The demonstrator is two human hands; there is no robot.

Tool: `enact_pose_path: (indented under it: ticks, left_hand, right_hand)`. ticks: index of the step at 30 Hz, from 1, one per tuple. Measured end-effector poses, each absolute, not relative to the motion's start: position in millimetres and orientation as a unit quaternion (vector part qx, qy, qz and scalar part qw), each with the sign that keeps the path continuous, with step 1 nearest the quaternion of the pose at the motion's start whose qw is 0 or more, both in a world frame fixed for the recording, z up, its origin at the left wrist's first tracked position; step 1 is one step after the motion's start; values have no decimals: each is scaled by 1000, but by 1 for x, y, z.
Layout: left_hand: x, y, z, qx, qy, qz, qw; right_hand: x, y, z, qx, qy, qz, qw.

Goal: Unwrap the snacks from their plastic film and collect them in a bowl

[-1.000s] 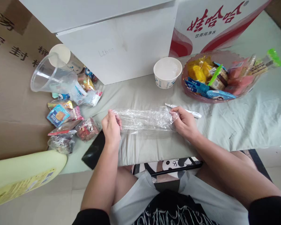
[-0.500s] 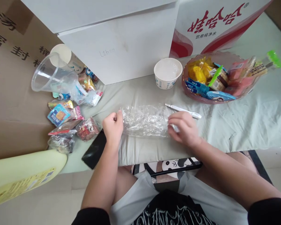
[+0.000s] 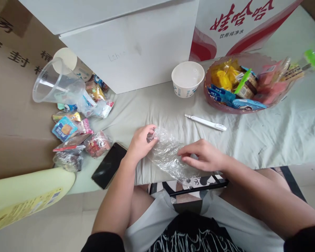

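Observation:
A crumpled sheet of clear plastic film (image 3: 169,155) lies slantwise between my hands, its lower end hanging over the table's front edge. My left hand (image 3: 142,141) pinches the film's upper left end between thumb and fingers. Over the film's right side is my right hand (image 3: 201,154), thumb and forefinger apart; its fingertips reach the film, but I cannot tell whether they press on it. Beyond the right hand, a slim white craft knife (image 3: 206,122) rests on the cloth.
A white paper bowl (image 3: 187,78) and a pink basket (image 3: 208,96) of packaged snacks stand at the back. Left are a black phone (image 3: 109,166), several wrapped snacks (image 3: 97,143), a clear plastic cup (image 3: 48,82) and a yellow-green container (image 3: 28,192). Boxes (image 3: 136,52) line the back.
The film has swung from level to slanting, its right end down toward me. My left hand moved right, uncovering more of the phone; my right hand moved lower and its fingers spread.

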State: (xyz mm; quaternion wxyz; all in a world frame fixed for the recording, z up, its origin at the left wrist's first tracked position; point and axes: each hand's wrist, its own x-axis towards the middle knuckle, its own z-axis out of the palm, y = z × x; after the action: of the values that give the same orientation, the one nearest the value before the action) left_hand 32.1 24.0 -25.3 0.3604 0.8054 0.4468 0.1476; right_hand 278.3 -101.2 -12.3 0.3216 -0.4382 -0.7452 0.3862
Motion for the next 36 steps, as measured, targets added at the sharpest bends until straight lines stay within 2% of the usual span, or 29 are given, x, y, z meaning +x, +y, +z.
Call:
enact_pose_path:
  ticks: [3,5,7,9,11,13,15,18,21,25,28,31,36]
  left_hand:
    - [35,18,-24,757,419,183,467]
    - [38,14,-23,723,385,209,534]
    - [40,10,-21,686,352,230,594]
    - [42,9,-18,627,321,267,658]
    - [42,10,-14,534,298,330,719]
    - [43,12,-11,437,294,393,754]
    - [47,12,-10,384,308,405,771]
    - [56,7,-13,402,315,288,810]
    - [63,2,-20,471,344,162,796]
    - [60,0,-23,528,427,140,721]
    - [55,2,-18,517,403,184,732]
    - [55,5,-12,458,372,279,758]
    - [59,8,-9,414,417,328,740]
  right_hand:
    - [282,-97,-11,-527,-664,312,429]
    - [281,-95,-13,-550,-627,325,446]
    - [276,-93,-13,-527,-634,410,389]
    - [269,-94,-13,-503,-654,483,293]
    - [263,-95,-11,-509,-652,505,244]
    - [259,-96,-11,-535,-614,509,277]
    - [256,-95,-13,-555,-552,521,341]
    - [253,-93,-17,-570,-473,537,403]
    - [251,-92,-20,-575,-454,539,416]
    - [255,-93,-22,-581,-454,527,422]
    - [260,-93,-24,-569,-425,548,441]
    - [264,-93,-27,-523,-427,561,479]
    - [273,-91,-31,-478,-521,486,514]
